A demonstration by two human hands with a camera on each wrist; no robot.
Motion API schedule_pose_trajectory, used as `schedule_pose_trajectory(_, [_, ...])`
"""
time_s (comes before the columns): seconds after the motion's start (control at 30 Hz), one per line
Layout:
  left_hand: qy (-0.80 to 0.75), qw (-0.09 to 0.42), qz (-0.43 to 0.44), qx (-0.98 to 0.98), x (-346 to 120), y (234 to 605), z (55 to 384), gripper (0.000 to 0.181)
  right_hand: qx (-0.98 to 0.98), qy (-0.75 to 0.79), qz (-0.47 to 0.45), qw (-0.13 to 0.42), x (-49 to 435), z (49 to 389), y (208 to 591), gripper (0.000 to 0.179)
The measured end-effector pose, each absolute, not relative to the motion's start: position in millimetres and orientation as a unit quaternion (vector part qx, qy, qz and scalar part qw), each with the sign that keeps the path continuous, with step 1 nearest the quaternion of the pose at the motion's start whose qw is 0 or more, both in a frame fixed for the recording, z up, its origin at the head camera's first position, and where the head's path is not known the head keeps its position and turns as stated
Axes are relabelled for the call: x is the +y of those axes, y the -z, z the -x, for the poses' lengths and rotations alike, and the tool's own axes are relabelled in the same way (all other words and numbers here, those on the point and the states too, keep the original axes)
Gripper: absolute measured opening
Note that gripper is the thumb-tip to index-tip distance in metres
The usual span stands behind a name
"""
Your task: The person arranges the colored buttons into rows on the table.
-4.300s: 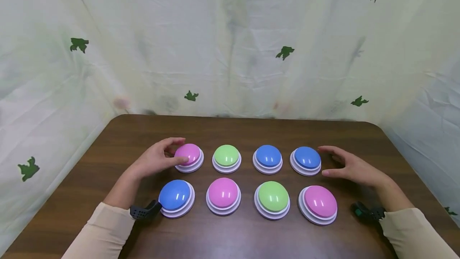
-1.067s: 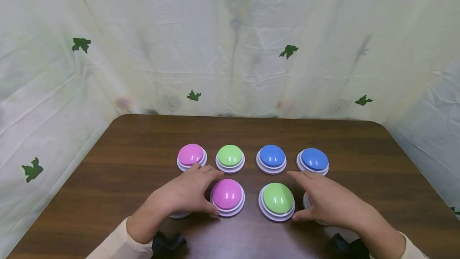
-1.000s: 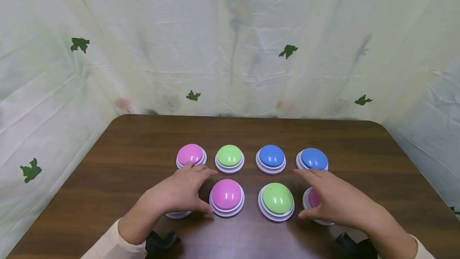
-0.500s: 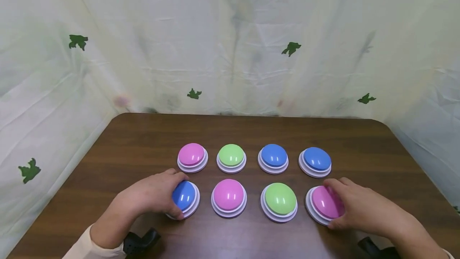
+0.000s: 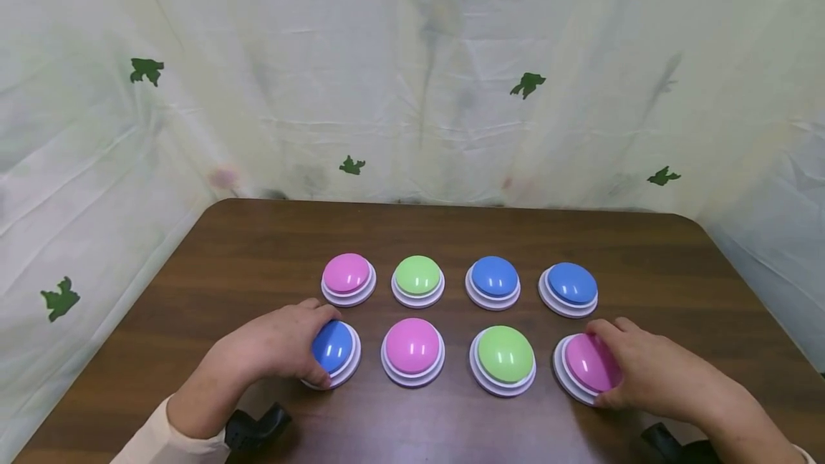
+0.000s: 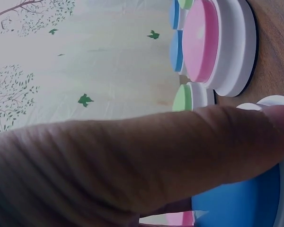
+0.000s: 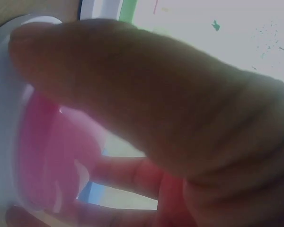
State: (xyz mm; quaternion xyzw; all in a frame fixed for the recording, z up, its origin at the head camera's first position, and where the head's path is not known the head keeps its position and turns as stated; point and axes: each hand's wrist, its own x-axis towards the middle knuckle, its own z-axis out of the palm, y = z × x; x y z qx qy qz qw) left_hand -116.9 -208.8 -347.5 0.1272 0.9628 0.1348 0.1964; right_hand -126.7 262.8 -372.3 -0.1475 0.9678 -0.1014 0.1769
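Note:
At the left end of the front row, my left hand grips a blue dome push button with a white base. Its thumb lies along the near side and fingers reach round the far side. In the left wrist view the thumb crosses in front of that blue dome. My right hand holds the pink push button at the row's right end, thumb at the near rim and fingers on the far side. The right wrist view shows the thumb tip against the white base. Both buttons sit on the table.
Between the hands stand a pink button and a green button. Behind them runs a row of pink, green and two blue buttons. A leaf-patterned curtain hangs behind the brown table.
From the back row's ends, my hands came to the front row's middle buttons, then spread outward to its end buttons. Over the last half second they have barely moved.

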Motion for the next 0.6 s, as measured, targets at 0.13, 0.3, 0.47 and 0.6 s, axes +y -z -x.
schedule_pose_trajectory(0.13, [-0.134, 0.197, -0.129, 0.963, -209.0, 346.8, 116.9, 0.079, 0.966, 0.102, 0.144, 0.187, 263.5, 127.8, 371.5, 0.094])
schedule_pose_trajectory(0.3, [-0.13, 0.198, -0.131, 0.963, -208.5, 346.0, 117.1, 0.079, 0.967, 0.1, 0.151, 0.181, 265.6, 126.1, 371.0, 0.092])
schedule_pose_trajectory(0.47, [-0.129, 0.2, -0.126, 0.963, -208.6, 345.6, 117.0, 0.079, 0.966, 0.103, 0.152, 0.183, 266.6, 126.5, 371.0, 0.092])
schedule_pose_trajectory(0.6, [-0.131, 0.2, -0.125, 0.963, -209.3, 345.4, 116.4, 0.08, 0.964, 0.109, 0.146, 0.192, 266.2, 127.4, 370.6, 0.093])
